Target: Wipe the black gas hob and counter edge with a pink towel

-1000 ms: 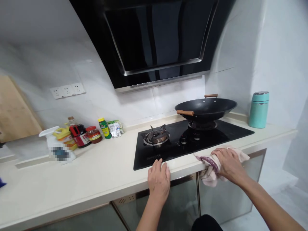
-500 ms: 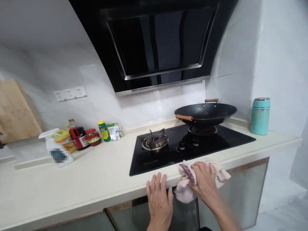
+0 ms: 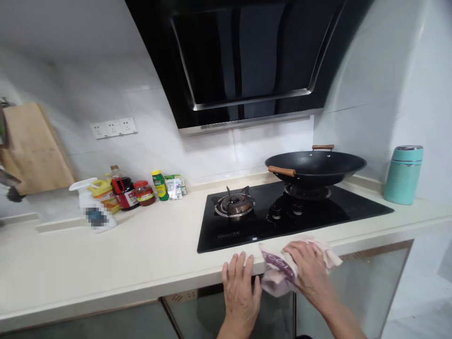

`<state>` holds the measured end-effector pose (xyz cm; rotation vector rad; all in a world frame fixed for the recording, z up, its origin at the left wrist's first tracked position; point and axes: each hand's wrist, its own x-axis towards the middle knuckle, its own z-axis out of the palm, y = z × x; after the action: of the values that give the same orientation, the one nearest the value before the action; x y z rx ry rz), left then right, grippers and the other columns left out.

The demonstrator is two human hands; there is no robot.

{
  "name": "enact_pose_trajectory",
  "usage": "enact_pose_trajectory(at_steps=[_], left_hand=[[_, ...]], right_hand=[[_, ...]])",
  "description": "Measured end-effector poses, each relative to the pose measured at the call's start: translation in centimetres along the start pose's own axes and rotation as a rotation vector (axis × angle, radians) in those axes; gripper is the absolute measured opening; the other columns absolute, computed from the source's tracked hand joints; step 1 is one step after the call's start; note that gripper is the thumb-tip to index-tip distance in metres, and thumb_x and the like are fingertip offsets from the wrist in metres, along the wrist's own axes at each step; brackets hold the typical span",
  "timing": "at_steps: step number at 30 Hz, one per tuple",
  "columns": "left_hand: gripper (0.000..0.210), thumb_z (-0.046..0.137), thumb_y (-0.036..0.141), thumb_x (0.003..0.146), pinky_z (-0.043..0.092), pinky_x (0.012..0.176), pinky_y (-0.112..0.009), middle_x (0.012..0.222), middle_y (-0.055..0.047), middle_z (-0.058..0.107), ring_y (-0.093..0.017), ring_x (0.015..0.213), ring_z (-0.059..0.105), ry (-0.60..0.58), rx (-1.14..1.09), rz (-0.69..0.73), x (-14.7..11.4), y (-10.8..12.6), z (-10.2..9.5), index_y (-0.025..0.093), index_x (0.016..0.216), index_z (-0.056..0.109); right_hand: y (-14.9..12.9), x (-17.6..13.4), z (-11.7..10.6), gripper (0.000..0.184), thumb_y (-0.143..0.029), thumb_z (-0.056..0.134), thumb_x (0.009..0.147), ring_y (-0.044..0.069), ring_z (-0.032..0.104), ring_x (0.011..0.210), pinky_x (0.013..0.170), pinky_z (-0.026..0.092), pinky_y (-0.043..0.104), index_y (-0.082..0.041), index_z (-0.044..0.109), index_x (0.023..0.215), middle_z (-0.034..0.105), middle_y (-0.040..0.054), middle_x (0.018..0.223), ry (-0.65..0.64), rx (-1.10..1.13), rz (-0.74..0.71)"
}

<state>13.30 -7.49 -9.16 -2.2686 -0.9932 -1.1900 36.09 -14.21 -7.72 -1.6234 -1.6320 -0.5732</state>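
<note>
Along the front edge of the pale countertop (image 3: 158, 249), my right hand (image 3: 310, 268) grips a pinkish-white cloth (image 3: 277, 280) with purple lettering. Part of the cloth lies on the counter's front strip, and the rest hangs over the edge. Just to the left, my left hand (image 3: 242, 289) rests its outstretched fingertips on the counter edge and holds nothing. Behind both hands is a black glass gas stove (image 3: 254, 230) with two burners and two knobs. A black wok (image 3: 314, 167) with wooden handles sits on the right burner; the left burner (image 3: 235, 205) is bare.
A black range hood (image 3: 240, 61) slants overhead. On the left stand a spray bottle (image 3: 92, 202), a dark sauce bottle (image 3: 123, 190), a red-lidded jar (image 3: 144, 194), a green shaker (image 3: 160, 186) and a cutting board (image 3: 37, 150). A turquoise flask (image 3: 403, 176) stands at right.
The camera view has shifted, so the stove and wall items appear farther right. The cloth is spread a little more, showing more of its purple lettering. Both hands stay by the counter edge.
</note>
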Motion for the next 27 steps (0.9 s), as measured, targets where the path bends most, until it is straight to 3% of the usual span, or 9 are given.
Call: enact_pose_trajectory(at_steps=[5,10,14,18,21,23,27], left_hand=[[0.045,0.054,0.019,0.092,0.026,0.118,-0.049,0.137,-0.007,0.066,-0.027,0.132,0.053,0.073,-0.064,-0.017,0.0,0.2,0.6,0.025,0.136,0.060],[0.038,0.061,0.029,0.092,0.025,0.120,-0.049,0.132,-0.008,0.068,-0.028,0.130,0.055,0.162,-0.156,-0.097,0.0,0.8,1.6,0.024,0.130,0.065],[0.038,0.063,0.031,0.091,0.026,0.119,-0.049,0.130,-0.007,0.070,-0.027,0.128,0.056,0.197,-0.143,-0.098,0.0,0.7,2.1,0.024,0.128,0.066],[0.037,0.064,0.032,0.090,0.025,0.119,-0.047,0.127,-0.007,0.071,-0.026,0.126,0.057,0.232,-0.130,-0.066,0.0,0.4,2.5,0.025,0.126,0.067],[0.036,0.064,0.033,0.089,0.026,0.119,-0.047,0.126,-0.008,0.072,-0.027,0.125,0.058,0.246,-0.104,-0.058,-0.1,0.4,2.6,0.024,0.124,0.068],[0.036,0.064,0.032,0.089,0.026,0.119,-0.048,0.126,-0.008,0.071,-0.027,0.125,0.058,0.251,-0.104,-0.059,-0.1,0.4,2.6,0.024,0.124,0.068],[0.037,0.064,0.031,0.089,0.023,0.120,-0.046,0.127,-0.007,0.071,-0.025,0.125,0.057,0.242,-0.148,-0.067,-0.2,0.4,2.6,0.025,0.126,0.067]], right_hand=[[3.2,-0.3,-1.2,0.033,-0.043,0.066,0.086,0.028,0.056,0.112,0.101,0.030,0.045,-0.025,0.061,0.114,0.065,0.0074,0.115,-0.004,-0.104,-0.018],[2.5,0.2,-0.5,0.030,-0.049,0.051,0.092,0.028,0.057,0.101,0.095,0.031,0.046,-0.024,0.062,0.106,0.066,0.0073,0.104,0.059,-0.145,0.084],[2.3,0.9,-0.9,0.031,-0.050,0.047,0.092,0.027,0.058,0.094,0.090,0.033,0.044,-0.025,0.063,0.098,0.065,0.0047,0.096,-0.018,-0.073,0.133],[3.6,3.4,-3.3,0.031,-0.054,0.051,0.088,0.024,0.059,0.085,0.083,0.038,0.038,-0.025,0.061,0.089,0.065,0.0023,0.087,-0.045,0.078,0.341],[4.9,6.7,-5.1,0.036,-0.058,0.052,0.087,0.025,0.061,0.089,0.081,0.041,0.035,-0.025,0.061,0.097,0.067,0.0041,0.093,-0.023,0.112,0.461],[5.9,8.6,-5.5,0.045,-0.063,0.051,0.085,0.030,0.060,0.100,0.084,0.042,0.039,-0.025,0.062,0.105,0.066,0.0088,0.104,-0.033,-0.038,0.499],[7.6,9.8,-3.7,0.075,-0.073,0.054,0.080,0.040,0.050,0.117,0.093,0.039,0.054,-0.022,0.053,0.135,0.055,0.0186,0.130,-0.090,-0.347,0.608]])
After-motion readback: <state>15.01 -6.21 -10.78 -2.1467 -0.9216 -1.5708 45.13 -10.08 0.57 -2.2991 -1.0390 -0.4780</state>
